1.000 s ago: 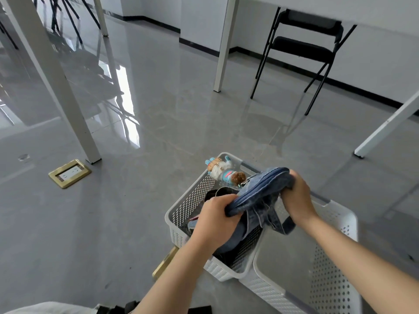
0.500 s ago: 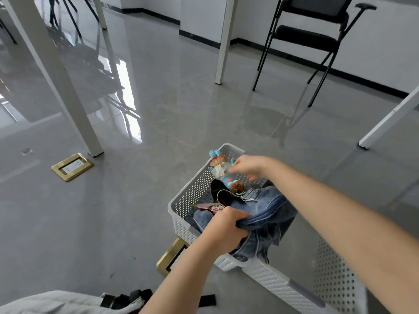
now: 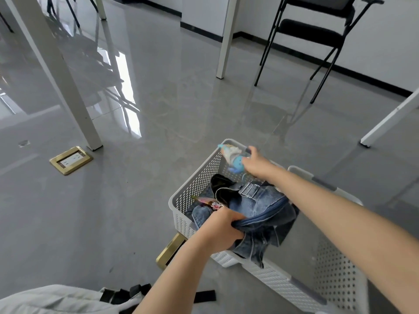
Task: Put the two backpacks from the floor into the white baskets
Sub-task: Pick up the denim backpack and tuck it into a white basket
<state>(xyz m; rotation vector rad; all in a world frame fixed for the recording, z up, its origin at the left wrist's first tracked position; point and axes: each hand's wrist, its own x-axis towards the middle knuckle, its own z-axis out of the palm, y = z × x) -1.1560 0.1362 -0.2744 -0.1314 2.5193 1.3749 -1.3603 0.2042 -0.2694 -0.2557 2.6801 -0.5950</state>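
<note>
**Blue Backpack Going Into The First Basket**

At the far left, low down, a pale grey backpack lies soft and flat on the shiny grey floor, with black straps beside it; it is not in a basket yet. A gold floor socket sits further back, near a white table leg.

Moving right, the left hand is closed tight on the edge of the denim backpack; the bag is floppy blue cloth, partly inside the left white basket, with one part hanging over the near rim. The basket is hard plastic with many little holes.

Next, the right hand reaches to the far corner and touches a small blue toy; it looks blurry, so I cannot tell if the fingers hold it or only push it.

The right white basket sits just beside; it looks empty.

I think the step now is tucking the denim bag in; next, push the hanging part down, then fetch the grey bag.
</note>
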